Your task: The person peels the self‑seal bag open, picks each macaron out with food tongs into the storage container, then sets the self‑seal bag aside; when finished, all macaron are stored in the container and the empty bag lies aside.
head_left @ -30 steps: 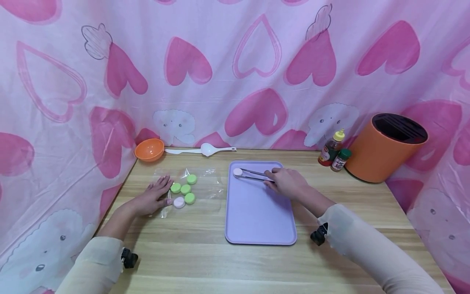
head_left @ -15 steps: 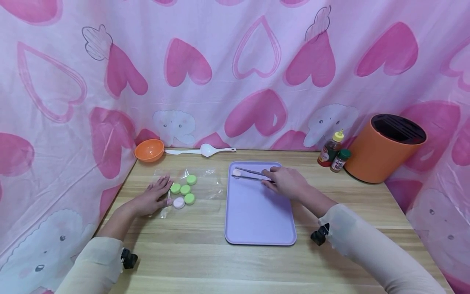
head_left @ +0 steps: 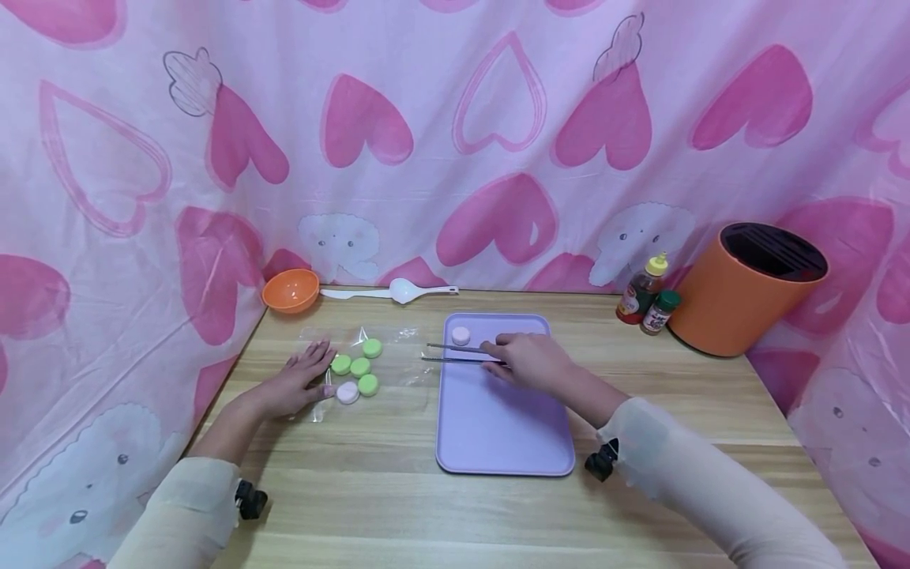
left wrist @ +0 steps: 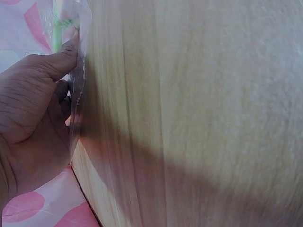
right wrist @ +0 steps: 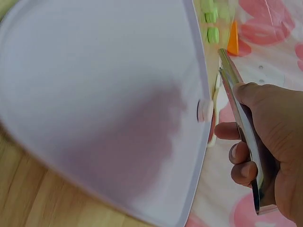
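Note:
My right hand [head_left: 533,361] grips a pair of metal tongs [right wrist: 241,109] above the purple tray [head_left: 505,427]. The tongs' slightly parted tips reach past the tray's left rim, with nothing between them. A pale pink macaron [head_left: 460,336] lies in the tray's back left corner, just behind the tongs. On the left, my left hand [head_left: 302,379] rests with extended fingers on the edge of a clear plastic bag [head_left: 405,367]. Several green macarons [head_left: 360,367] and one pale pink macaron [head_left: 347,393] sit on the bag, beside the fingertips and thumb.
An orange bowl [head_left: 291,291], a white knife [head_left: 351,293] and a white spoon [head_left: 402,291] line the back left. At the back right stand a sauce bottle [head_left: 639,292], a green-capped jar [head_left: 659,312] and an orange knife block [head_left: 739,292]. Heart-patterned curtains [head_left: 498,217] border the table.
The tongs have released the pink macaron, which now lies on the tray. My right hand has moved the tongs left and slightly toward the front. My left hand has stayed put.

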Action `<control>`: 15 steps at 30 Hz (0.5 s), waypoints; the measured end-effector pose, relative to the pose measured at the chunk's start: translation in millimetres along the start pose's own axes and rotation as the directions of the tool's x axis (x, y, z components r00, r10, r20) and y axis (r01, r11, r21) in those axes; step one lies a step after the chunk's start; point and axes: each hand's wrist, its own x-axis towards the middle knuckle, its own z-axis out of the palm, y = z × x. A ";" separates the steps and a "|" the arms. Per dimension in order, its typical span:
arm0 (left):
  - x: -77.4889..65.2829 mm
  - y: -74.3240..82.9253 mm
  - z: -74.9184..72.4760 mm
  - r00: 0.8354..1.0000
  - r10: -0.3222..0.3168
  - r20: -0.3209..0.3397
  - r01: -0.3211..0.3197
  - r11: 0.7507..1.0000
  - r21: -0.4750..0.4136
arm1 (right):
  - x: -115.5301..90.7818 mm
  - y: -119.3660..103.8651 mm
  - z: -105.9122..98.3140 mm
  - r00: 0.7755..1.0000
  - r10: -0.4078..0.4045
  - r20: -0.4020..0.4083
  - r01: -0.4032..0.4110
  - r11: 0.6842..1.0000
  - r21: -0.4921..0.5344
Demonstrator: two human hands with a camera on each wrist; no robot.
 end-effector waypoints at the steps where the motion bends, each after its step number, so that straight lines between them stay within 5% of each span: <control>1: 0.4 -0.3 0.0 1.000 -0.001 0.000 0.001 1.000 0.001 | 1.7 -2.2 0.9 1.000 -0.007 -0.005 0.007 1.000 -0.001; 8: 0.5 1.4 -0.5 1.000 0.000 0.002 0.000 1.000 -0.007 | 16.7 -16.2 10.4 0.999 -0.051 -0.015 0.051 0.999 0.017; 15: 0.2 2.1 -0.3 1.000 -0.005 0.001 0.005 1.000 0.008 | 34.6 -29.5 25.1 0.999 -0.010 0.030 0.009 0.999 0.053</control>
